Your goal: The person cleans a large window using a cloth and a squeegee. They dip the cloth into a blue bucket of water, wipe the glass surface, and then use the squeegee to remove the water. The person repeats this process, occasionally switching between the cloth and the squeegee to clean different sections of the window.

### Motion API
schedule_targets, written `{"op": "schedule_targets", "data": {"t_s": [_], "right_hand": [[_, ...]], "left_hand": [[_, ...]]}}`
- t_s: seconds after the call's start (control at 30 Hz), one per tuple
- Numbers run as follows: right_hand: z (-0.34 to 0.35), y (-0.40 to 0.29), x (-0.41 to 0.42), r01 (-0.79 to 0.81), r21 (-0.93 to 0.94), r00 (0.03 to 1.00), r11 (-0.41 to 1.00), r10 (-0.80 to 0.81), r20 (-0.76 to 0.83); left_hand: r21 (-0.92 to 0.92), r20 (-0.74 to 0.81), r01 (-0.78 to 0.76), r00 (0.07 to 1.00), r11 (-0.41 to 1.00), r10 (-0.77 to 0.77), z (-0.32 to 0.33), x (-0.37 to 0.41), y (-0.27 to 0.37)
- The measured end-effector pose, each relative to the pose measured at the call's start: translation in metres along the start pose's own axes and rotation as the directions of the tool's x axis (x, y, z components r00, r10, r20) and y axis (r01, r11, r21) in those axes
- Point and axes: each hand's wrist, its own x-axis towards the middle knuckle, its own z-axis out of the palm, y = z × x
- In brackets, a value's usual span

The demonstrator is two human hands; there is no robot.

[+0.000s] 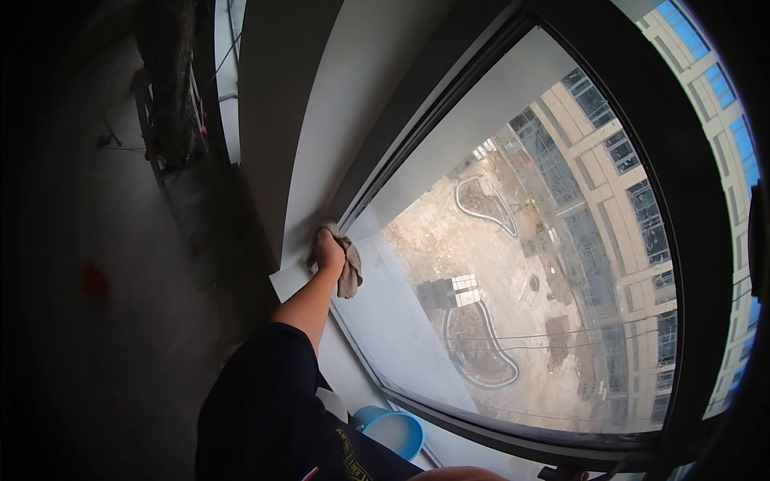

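My left hand [330,251] is closed around a crumpled grey-beige cloth [351,270]. It presses the cloth into the lower corner where the window frame [385,165] meets the white sill [349,355]. Part of the cloth hangs beside my fingers, over the sill end of the glass pane [415,361]. A light-blue bucket [415,433] with cloudy liquid stands on the sill by my body. At the bottom edge, a little of my right hand [580,476] seems to show beside a dark object [550,473]; its grip is too cut off to read.
A pale wall reveal [319,132] rises left of the window. On the dim floor [120,210] lie a red object [95,281] and a dark upright item [165,90] with a frame. Through the glass, a building [601,162] and bare ground show far below.
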Motion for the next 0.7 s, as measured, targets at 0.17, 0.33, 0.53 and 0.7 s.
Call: {"op": "schedule_targets", "data": {"t_s": [0.17, 0.33, 0.53, 0.7], "right_hand": [[0.015, -0.118, 0.027, -0.606, 0.253, 0.76, 0.754, 0.454, 0.465], [0.003, -0.162, 0.044, -0.851, 0.191, 0.499, 0.489, 0.641, 0.584], [0.006, -0.178, 0.041, -0.848, 0.207, 0.507, 0.488, 0.633, 0.585], [0.006, -0.176, 0.045, -0.847, 0.228, 0.509, 0.481, 0.609, 0.608]], "left_hand": [[-0.305, 0.231, -0.263, 0.912, 0.915, 0.339, -0.083, -0.019, 0.099], [-0.3, -0.147, -0.868, 0.451, 0.395, 0.88, -0.154, 0.046, 0.285], [-0.074, -0.381, -0.933, 0.353, 0.353, 0.854, -0.147, 0.095, 0.41], [-0.104, -0.38, -0.92, 0.388, 0.378, 0.84, -0.127, 0.1, 0.366]]}}
